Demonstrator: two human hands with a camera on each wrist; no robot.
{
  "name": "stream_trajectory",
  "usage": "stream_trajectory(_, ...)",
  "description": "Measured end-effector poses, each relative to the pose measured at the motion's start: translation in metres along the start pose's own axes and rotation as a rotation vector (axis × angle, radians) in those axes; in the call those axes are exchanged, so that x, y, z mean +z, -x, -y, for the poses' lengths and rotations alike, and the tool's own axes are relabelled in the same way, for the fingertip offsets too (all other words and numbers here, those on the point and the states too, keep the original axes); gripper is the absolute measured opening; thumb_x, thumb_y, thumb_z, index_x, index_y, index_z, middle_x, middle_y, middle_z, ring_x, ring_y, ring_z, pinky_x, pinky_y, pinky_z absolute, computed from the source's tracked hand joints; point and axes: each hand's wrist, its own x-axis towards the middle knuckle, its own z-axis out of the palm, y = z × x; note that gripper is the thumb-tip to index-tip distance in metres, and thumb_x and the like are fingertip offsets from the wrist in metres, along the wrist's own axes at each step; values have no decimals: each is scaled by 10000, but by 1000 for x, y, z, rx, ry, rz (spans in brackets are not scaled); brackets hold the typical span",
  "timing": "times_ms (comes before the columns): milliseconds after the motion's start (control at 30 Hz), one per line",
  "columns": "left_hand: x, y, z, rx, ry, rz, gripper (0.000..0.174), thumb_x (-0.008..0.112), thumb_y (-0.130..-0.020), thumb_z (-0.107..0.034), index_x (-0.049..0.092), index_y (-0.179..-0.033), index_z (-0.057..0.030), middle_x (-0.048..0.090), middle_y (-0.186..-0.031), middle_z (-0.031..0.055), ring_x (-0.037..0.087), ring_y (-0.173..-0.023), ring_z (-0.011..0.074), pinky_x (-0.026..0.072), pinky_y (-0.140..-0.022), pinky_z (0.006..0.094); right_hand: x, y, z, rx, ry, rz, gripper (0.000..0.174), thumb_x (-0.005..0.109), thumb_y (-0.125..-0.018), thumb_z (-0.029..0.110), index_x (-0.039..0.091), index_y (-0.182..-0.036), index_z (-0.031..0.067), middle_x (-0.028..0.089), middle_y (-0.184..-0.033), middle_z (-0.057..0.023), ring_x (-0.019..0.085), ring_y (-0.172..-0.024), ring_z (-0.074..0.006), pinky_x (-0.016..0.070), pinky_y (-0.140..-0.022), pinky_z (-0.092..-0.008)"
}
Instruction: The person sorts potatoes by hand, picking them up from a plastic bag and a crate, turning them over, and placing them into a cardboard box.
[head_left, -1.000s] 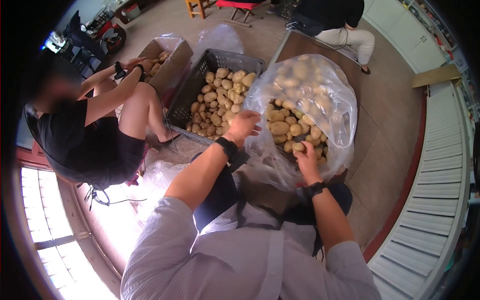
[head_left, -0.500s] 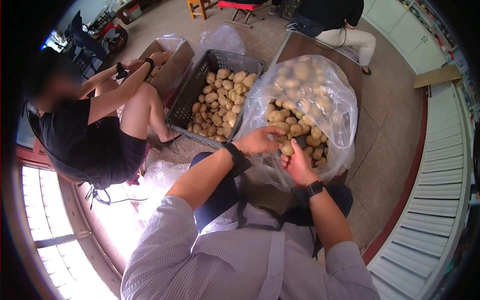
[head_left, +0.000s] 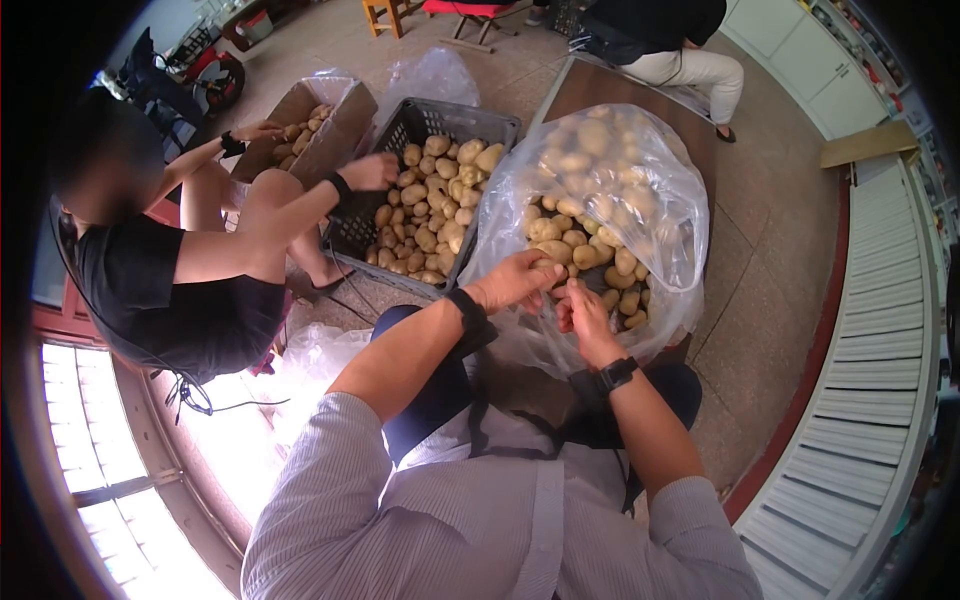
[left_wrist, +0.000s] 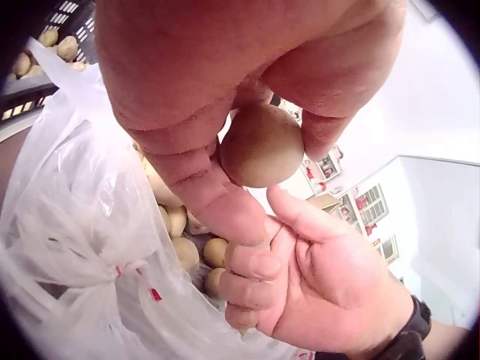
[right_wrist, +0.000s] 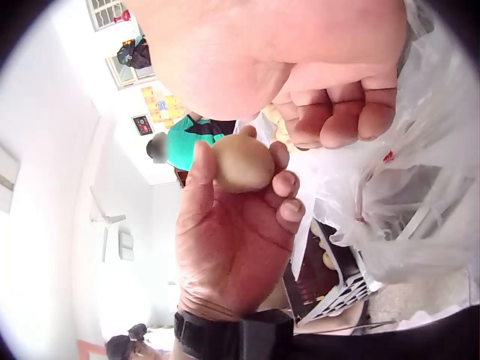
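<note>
My left hand (head_left: 512,284) pinches one potato (right_wrist: 244,163) between thumb and fingers, over the near edge of a clear plastic bag (head_left: 682,225). Close beside it is my right hand (head_left: 588,318), palm turned up in the left wrist view, its fingers loosely curled and nothing held in them. The right thumb tip comes right up to the underside of the potato in that view. Many loose potatoes (head_left: 622,282) lie inside the bag's wide mouth; more show through its film.
A dark grey crate (head_left: 340,248) of potatoes stands left of the bag. Beyond it, a seated person (head_left: 130,270) in black reaches one hand to the crate and the other to a cardboard box (head_left: 345,125) with potatoes. Another person (head_left: 690,70) sits at the far end.
My left hand has come right to meet my right hand, and the potato has passed from right to left. The seated person has moved one hand from the box to the crate.
</note>
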Motion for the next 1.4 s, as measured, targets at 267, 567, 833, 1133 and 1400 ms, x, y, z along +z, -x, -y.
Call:
stream_trajectory(267, -11, 1, -4, -43, 122, -228, 559, 564, -976, -482, 540, -1241, 10, 652, -933, 145, 626, -615, 163, 554, -536, 296, -35, -35, -37, -488, 575, -132, 201, 653, -924, 219, 645, -998, 33, 625, -817, -95, 616, -720, -272, 499, -673, -360)
stream_trajectory(567, -42, 1, -12, 28, 268, -475, 425, 672, -908, -245, 545, -1255, -34, 609, -965, 54, 631, -753, 166, 549, -657, 314, -34, -16, -22, -639, 1107, -224, 412, 675, -851, 119, 561, -1242, 55, 539, -1270, -190, 535, -1170, -389, 466, -963, -446)
stream_trajectory(833, -108, -8, 10, -4, 413, -738, 360, 620, -873, -133, 566, -1221, -64, 573, -837, 44, 528, -599, 154, 485, -546, 339, -28, -4, -13, -541, 1202, -181, 431, 681, -830, 97, 555, -1242, 81, 511, -1318, -169, 537, -1172, -385, 480, -949, -438)
stream_trajectory(1133, -207, -49, 117, -148, -786, -675, 202, 755, -755, -197, 728, -921, -86, 693, -822, 99, 677, -800, 260, 548, -670, 359, -16, -6, -12, -441, 1320, -144, 361, 693, -817, 125, 521, -1133, 98, 541, -1264, -143, 583, -1081, -395, 506, -848, -479)
stream_trajectory(1400, -196, -34, 105, -292, -1479, -263, 168, 779, -659, -209, 760, -779, -94, 728, -869, 126, 710, -861, 297, 556, -691, 399, -22, -4, -20, -457, 1394, -155, 373, 636, -837, 104, 520, -1191, 121, 560, -1249, -128, 624, -1009, -398, 501, -802, -536)
